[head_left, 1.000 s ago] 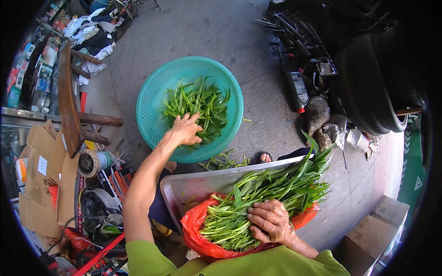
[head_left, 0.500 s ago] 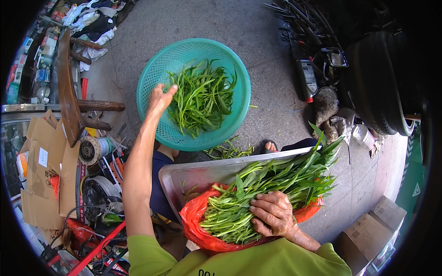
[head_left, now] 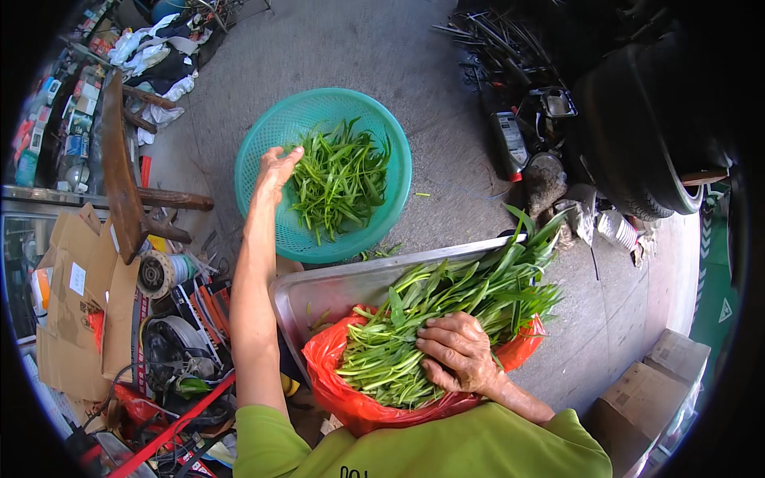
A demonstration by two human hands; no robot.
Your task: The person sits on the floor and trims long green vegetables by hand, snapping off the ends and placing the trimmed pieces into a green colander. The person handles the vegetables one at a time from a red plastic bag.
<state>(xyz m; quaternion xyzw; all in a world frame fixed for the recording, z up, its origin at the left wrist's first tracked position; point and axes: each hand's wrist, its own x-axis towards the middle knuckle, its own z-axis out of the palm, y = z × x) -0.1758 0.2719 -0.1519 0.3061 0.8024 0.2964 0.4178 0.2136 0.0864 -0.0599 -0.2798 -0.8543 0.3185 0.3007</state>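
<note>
Nearest, the right hand (head_left: 457,354) lies half-curled on long green stems (head_left: 382,368) in a red plastic bag (head_left: 328,370) on a metal tray (head_left: 296,301), its grip unclear, with flattened cardboard (head_left: 76,327) to the left and cardboard boxes (head_left: 649,398) to the right. Beyond the tray's raised far edge, the left hand (head_left: 279,169), half open, reaches over the rim of a green basket (head_left: 390,213), beside loose greens (head_left: 339,187). Grey floor (head_left: 458,183) stretches past it between a wooden chair (head_left: 119,171) and a bottle (head_left: 508,142) near tyres (head_left: 629,135).
</note>
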